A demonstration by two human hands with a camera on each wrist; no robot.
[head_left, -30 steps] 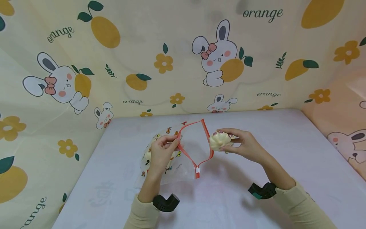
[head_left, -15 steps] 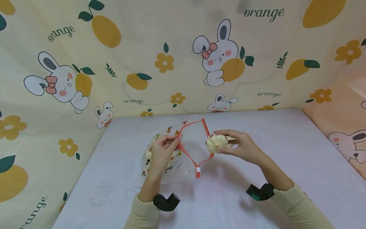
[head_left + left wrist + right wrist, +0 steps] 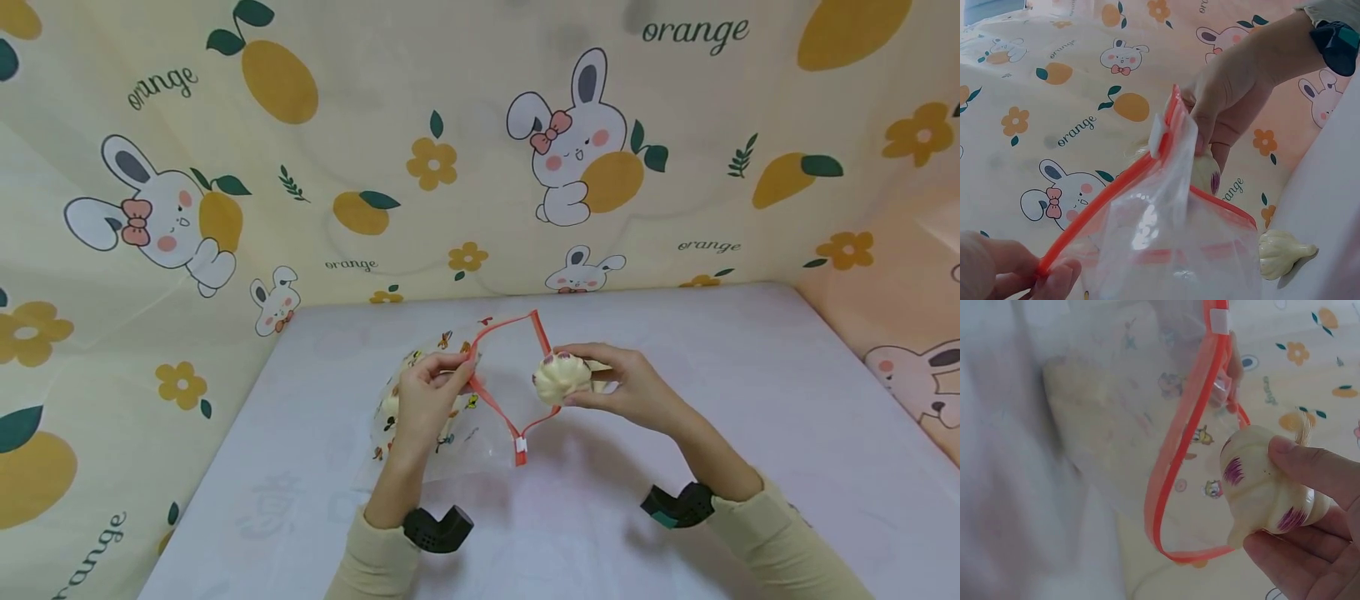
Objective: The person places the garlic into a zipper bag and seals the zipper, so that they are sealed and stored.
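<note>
My left hand (image 3: 429, 396) pinches the orange-red rim of a clear zip bag (image 3: 491, 458) printed with small cartoon figures. The bag's mouth stands wide, facing right, and its white slider (image 3: 521, 444) sits at the near corner. Between thumb and fingers, my right hand (image 3: 637, 387) holds a cream garlic bulb (image 3: 561, 379) with purple streaks. In the head view this bulb overlaps the right side of the rim. The right wrist view has the garlic bulb (image 3: 1266, 481) right beside the rim (image 3: 1175, 450). Inside the bag shows a pale lump (image 3: 1079, 412), blurred by the plastic.
Another garlic bulb (image 3: 1282, 253) lies on the white table in the left wrist view, beyond the bag. A patterned cloth (image 3: 450, 150) hangs behind the table (image 3: 315, 400). Each wrist wears a black camera, the left one (image 3: 438, 530) close to the table's near side.
The right hand has moved left with the garlic bulb, from just right of the rim to overlapping the bag's mouth. The left hand and bag have stayed nearly still.
</note>
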